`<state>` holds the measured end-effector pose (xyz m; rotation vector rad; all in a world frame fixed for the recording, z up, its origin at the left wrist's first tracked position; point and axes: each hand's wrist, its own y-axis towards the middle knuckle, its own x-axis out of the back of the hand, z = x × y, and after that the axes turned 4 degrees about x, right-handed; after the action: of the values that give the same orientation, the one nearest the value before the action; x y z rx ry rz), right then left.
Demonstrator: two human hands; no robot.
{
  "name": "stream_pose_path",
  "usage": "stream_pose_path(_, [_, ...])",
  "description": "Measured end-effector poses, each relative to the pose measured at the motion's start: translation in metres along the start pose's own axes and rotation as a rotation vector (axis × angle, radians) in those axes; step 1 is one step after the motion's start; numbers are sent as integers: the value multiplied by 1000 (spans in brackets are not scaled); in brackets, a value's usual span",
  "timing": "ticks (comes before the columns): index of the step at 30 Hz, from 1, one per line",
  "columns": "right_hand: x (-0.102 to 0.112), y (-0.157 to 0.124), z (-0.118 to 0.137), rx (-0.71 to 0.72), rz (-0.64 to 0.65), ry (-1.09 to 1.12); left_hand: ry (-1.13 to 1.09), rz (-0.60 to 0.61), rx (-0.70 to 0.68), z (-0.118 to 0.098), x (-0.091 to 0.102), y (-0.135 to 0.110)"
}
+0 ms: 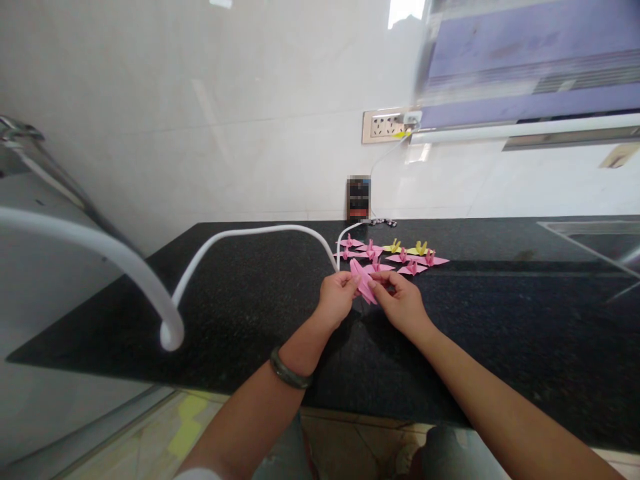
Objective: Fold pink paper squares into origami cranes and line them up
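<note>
Both my hands pinch one folded pink paper piece [363, 281] just above the black stone counter [250, 313]. My left hand [337, 297] grips its left side, fingers closed; a dark bangle sits on that wrist. My right hand [400, 300] pinches its right side. Just beyond my hands, several finished paper cranes lie in a group on the counter: pink cranes [370, 252] and two yellow cranes [406, 248].
A white cable [240, 237] loops across the counter from the left toward a phone [359, 199] leaning on the tiled wall. A wall socket [385, 125] with a plug is above it. A sink [595, 240] is at the right; a large grey appliance stands at the left.
</note>
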<state>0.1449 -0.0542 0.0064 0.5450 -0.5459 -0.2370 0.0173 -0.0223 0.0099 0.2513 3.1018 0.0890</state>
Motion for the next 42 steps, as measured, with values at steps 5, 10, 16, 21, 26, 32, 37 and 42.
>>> stream_pose_path(5, [-1,1,-4,-36,-58,17,-54,41,51,0,-1,-1])
stream_pose_path(10, [3,3,-5,54,-66,13,-102,149,74,-1,-2,-6])
stream_pose_path(16, [5,3,1,124,-62,9,-245,139,139,-5,-3,-9])
stream_pose_path(21, [7,4,1,198,-68,-46,-260,197,171,-5,-3,-10])
stream_pose_path(26, [9,4,4,231,-74,-101,-282,160,166,-3,-3,-9])
stream_pose_path(32, [9,4,4,234,-71,-77,-306,201,180,-4,-2,-8])
stream_pose_path(37, [13,5,0,200,2,7,-269,230,195,-4,1,-8])
stream_pose_path(42, [19,6,1,226,79,57,-238,323,199,-4,4,-8])
